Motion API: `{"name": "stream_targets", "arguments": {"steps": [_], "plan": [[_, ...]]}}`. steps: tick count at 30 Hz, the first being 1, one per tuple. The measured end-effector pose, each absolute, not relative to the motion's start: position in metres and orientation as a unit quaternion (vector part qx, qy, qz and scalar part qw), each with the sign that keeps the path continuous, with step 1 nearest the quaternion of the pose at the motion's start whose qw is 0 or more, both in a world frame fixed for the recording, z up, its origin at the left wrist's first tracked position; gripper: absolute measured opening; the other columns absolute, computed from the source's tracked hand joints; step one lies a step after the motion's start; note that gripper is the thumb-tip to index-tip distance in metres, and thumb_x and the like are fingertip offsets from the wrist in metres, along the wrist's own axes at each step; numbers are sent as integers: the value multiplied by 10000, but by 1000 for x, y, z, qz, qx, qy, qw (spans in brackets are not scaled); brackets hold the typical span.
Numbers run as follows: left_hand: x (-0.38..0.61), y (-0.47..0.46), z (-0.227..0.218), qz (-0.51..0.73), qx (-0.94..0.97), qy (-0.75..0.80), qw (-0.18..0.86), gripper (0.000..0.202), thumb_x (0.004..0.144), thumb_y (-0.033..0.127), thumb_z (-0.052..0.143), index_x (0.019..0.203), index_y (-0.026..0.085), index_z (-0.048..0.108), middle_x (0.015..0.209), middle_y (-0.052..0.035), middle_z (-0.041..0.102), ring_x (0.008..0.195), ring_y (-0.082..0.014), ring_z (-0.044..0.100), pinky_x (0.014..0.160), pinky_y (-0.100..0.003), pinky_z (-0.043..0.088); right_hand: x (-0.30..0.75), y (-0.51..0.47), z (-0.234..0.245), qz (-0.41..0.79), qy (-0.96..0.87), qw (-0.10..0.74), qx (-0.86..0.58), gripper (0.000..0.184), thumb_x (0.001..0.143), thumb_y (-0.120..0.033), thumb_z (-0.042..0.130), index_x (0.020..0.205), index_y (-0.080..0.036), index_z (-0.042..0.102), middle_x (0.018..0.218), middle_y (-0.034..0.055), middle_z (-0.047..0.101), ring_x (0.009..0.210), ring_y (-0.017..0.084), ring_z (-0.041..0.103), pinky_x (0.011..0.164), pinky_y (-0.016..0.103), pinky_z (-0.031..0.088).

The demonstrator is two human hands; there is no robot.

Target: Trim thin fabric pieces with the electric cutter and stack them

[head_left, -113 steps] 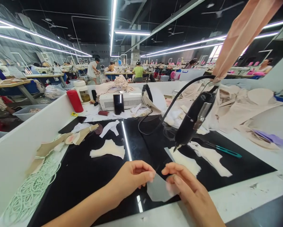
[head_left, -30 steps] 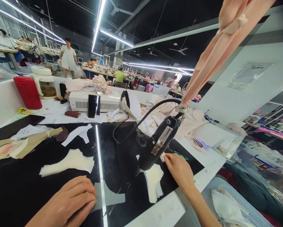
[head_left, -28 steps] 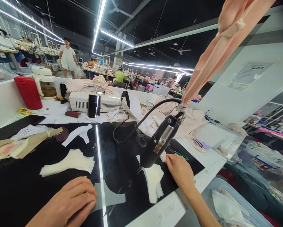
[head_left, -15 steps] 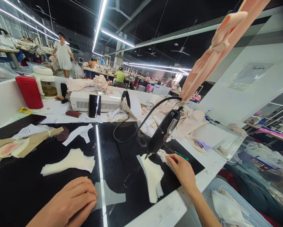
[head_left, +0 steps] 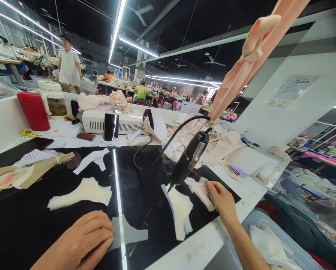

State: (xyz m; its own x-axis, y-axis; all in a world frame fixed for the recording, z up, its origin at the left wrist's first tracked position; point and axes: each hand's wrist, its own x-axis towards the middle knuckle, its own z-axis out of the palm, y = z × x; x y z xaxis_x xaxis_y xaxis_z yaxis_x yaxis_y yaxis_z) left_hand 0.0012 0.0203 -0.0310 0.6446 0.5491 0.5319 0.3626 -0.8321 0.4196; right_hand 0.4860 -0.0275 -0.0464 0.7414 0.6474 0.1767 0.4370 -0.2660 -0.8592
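Observation:
My left hand rests on the black tabletop, its fingers curled together over the left end of a sheer grey fabric piece. The fingertips are partly hidden. On the right, my right hand pinches the edge of a thin pale fabric piece above a small stack of whitish-pink cut pieces. Left of these lies a stack of cream cut pieces. A black corded hand tool hangs over it from a knotted pink fabric strip, tip close to the stack's top.
Another cream stack and a white cut piece lie at left. Behind are a phone, a white vented box, a red container and a jug. A plastic bin stands at lower right. People work beyond.
My right hand has shifted slightly right and lifted a thin piece's edge, showing more of the whitish-pink stack. My left hand stays put. A person in white in the background has turned and moved left.

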Motion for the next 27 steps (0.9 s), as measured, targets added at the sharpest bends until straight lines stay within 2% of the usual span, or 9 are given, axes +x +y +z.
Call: {"name": "stream_targets", "arguments": {"steps": [4, 8, 14, 19, 27], "plan": [[-2, 25, -32, 316, 907, 247, 130, 144, 955, 301, 679, 1054, 317, 782, 1037, 11, 775, 1035, -196, 741, 910, -220, 616, 491, -25, -46, 100, -263, 617, -735, 364, 1002, -394, 652, 1293, -179, 621, 1260, 93, 667, 1039, 230, 694, 876, 440, 605], [-2, 28, -39, 327, 905, 241, 128, 140, 955, 311, 672, 1041, 313, 782, 1033, 15, 774, 1024, -190, 744, 897, -203, 616, 493, -28, -36, 93, -196, 679, -701, 384, 1002, -401, 649, 1317, -184, 607, 1279, 97, 657, 1052, 237, 690, 881, 447, 603], [-5, 27, -43, 287, 918, 256, 100, 159, 955, 275, 666, 1075, 308, 764, 1081, 17, 767, 1072, -190, 733, 964, -215, 593, 481, -28, -32, 133, -185, 701, -676, 371, 997, -388, 661, 1302, -182, 618, 1285, 97, 657, 1066, 240, 687, 892, 453, 600], [-6, 30, -43, 279, 931, 225, 74, 134, 966, 285, 656, 1058, 285, 754, 1084, 7, 763, 1067, -162, 730, 977, -186, 575, 473, -25, -30, 157, -180, 718, -654, 377, 997, -386, 660, 1312, -184, 612, 1290, 97, 654, 1068, 241, 686, 892, 453, 600], [-5, 28, -48, 262, 929, 245, 90, 134, 998, 291, 618, 1066, 302, 733, 1145, 12, 740, 1135, -152, 688, 1028, -187, 538, 454, -17, -8, 206, -242, 758, -570, 352, 998, -382, 661, 1281, -177, 625, 1248, 90, 670, 1032, 228, 696, 870, 435, 608]]}}
